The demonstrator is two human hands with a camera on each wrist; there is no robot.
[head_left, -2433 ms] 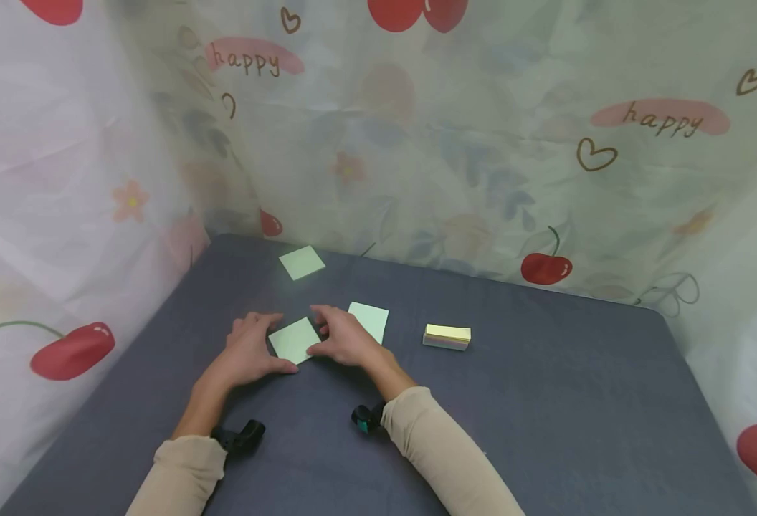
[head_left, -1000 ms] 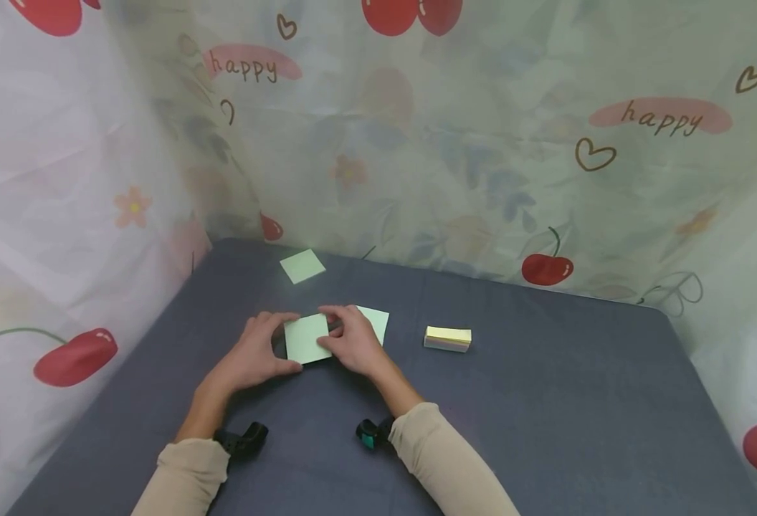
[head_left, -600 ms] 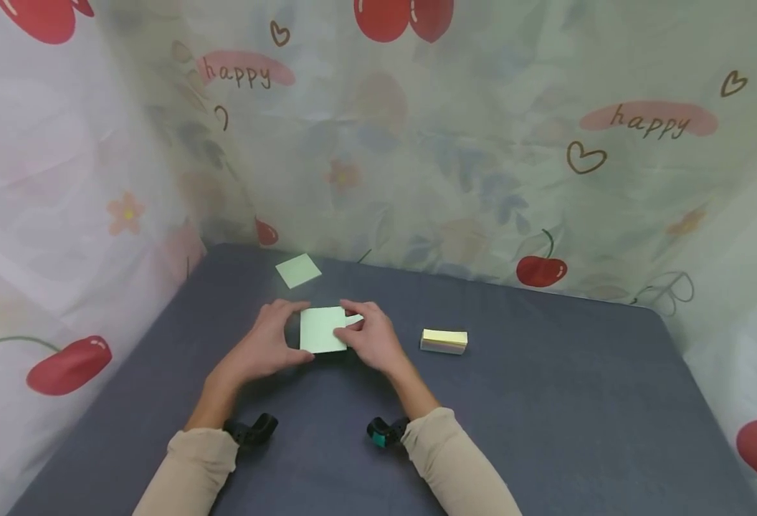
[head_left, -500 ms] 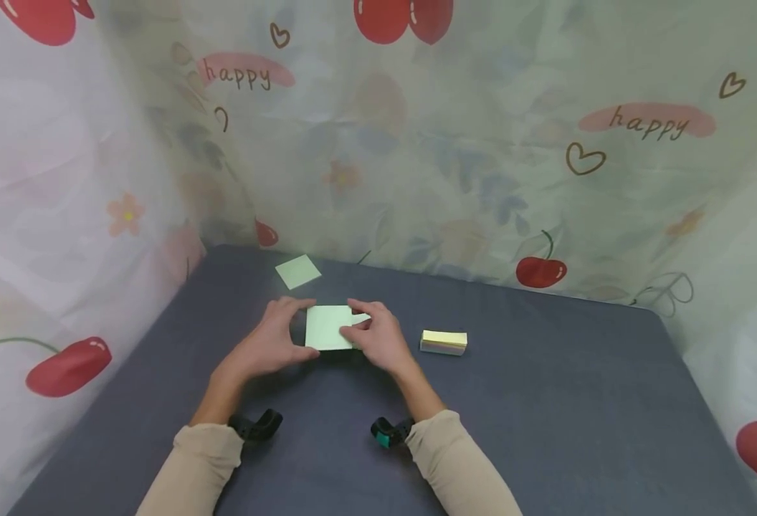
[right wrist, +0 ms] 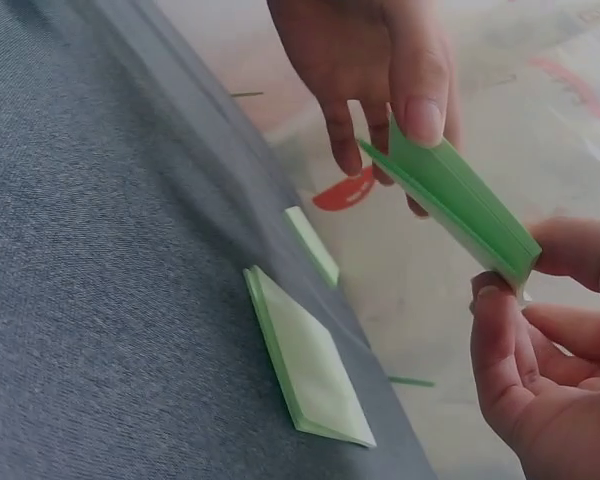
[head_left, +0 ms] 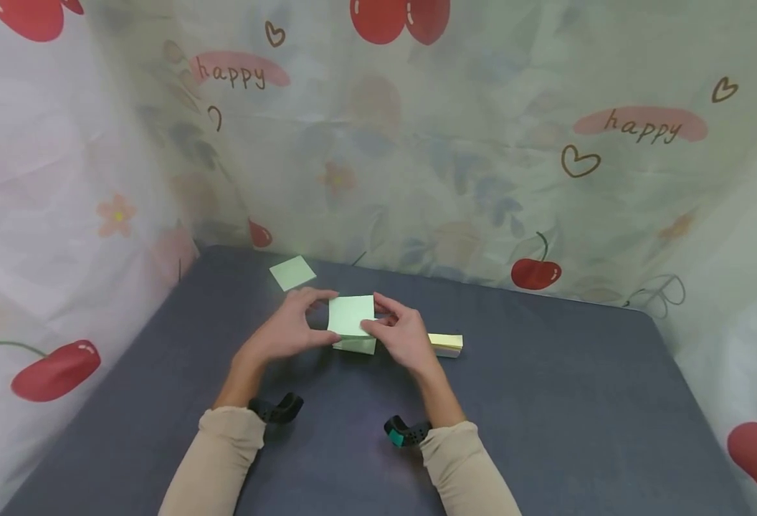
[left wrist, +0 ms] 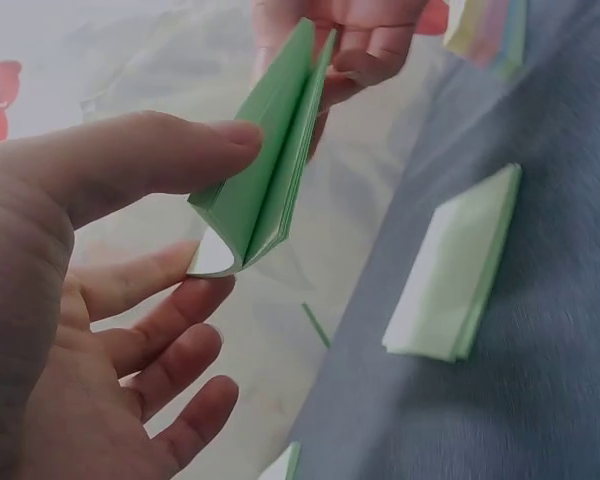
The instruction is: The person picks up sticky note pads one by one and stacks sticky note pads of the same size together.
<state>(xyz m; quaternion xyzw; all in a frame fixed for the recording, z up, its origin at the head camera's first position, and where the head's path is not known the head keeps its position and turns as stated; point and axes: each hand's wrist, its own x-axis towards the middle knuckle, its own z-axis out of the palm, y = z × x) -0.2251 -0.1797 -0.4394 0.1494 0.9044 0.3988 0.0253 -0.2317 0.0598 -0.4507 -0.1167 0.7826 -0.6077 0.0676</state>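
My left hand (head_left: pixel 288 328) and right hand (head_left: pixel 406 342) together pinch a pale green sticky note pad (head_left: pixel 351 315) by its two sides, raised off the table. In the left wrist view the pad (left wrist: pixel 270 150) gapes into two leaves joined along a curved lower edge. The left thumb lies on its face, fingers behind. In the right wrist view, right thumb and fingers pinch the opposite side of the pad (right wrist: pixel 460 205). Below it, a second green sticky note pad (head_left: pixel 356 347) lies on the table, partly hidden in the head view.
Another green sticky note pad (head_left: pixel 292 273) lies near the table's back left edge. To the right of my right hand stands a multi-coloured block of sticky notes (head_left: pixel 446 345), partly covered by that hand. A printed curtain (head_left: pixel 417 179) rises behind the grey table (head_left: pixel 546 401).
Both hands have carried the held pad rightward and up from the table. It now hangs over the second pad, which shows beneath it. The far pad stays put.
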